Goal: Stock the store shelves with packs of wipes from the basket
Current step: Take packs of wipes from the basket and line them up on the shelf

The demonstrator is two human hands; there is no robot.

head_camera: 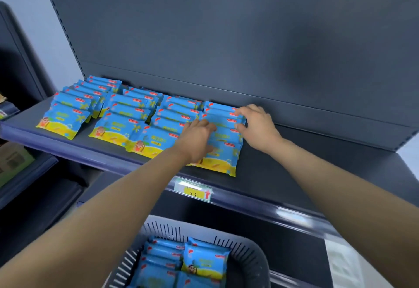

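Both hands worked the rightmost row of packs [223, 149] on a dark grey shelf [283, 163].

The shelf ran left to right under a tall grey back panel [226, 38], with a pale wall [22, 4] at far left. Four rows of blue-and-yellow packs lay overlapped on it, near to far, and its right part was bare. The left hand [197, 135] lay on the row's left side with fingers bent; whether it gripped, I cannot tell. The right hand [256, 124] curled its fingers and thumb round the packs' right edges. A yellow price tag [195, 191] sat on the shelf's near edge. Below, near the person, a slatted basket [249, 249] held more packs. Boxes [11, 160] stood on a lower shelf at left.
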